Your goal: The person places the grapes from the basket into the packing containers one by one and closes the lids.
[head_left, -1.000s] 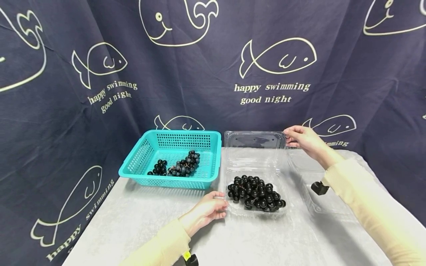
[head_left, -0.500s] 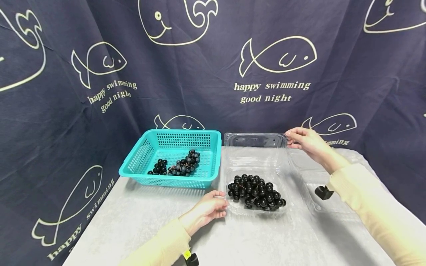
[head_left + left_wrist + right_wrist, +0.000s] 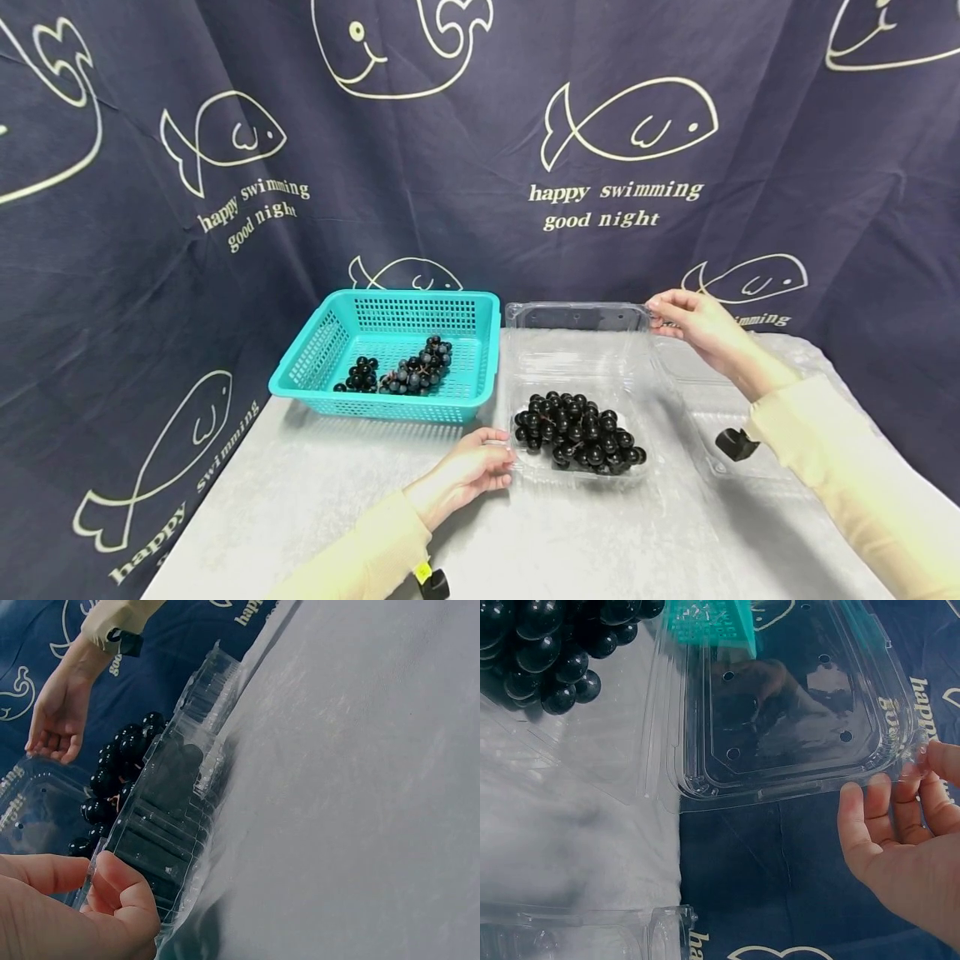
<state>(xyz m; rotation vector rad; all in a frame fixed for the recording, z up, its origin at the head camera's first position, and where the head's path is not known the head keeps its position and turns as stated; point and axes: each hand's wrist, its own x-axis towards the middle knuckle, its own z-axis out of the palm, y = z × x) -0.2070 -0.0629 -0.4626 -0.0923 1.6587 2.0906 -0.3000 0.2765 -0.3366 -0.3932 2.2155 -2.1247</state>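
A bunch of black grapes (image 3: 573,429) lies in the base of a clear plastic clamshell box (image 3: 645,479) on the table. Its hinged lid (image 3: 577,317) stands raised at the far side. My left hand (image 3: 468,467) pinches the base's rim at the near left, thumb and forefinger meeting on it in the left wrist view. At the lid's upper right corner, my right hand (image 3: 697,325) pinches the edge between thumb and fingers. In the right wrist view, small holes show in the lid (image 3: 787,712).
A turquoise plastic basket (image 3: 300,398) at the left holds more dark grapes (image 3: 416,371) in two clusters. Another clear box (image 3: 750,467) stands to the right, partly behind my right forearm. Dark blue fish-print cloth (image 3: 450,167) hangs behind the table.
My right hand has shifted slightly right, and the lid's top edge sits a little lower, tipping toward me. My left hand keeps its pinch on the base; the grapes stay put.
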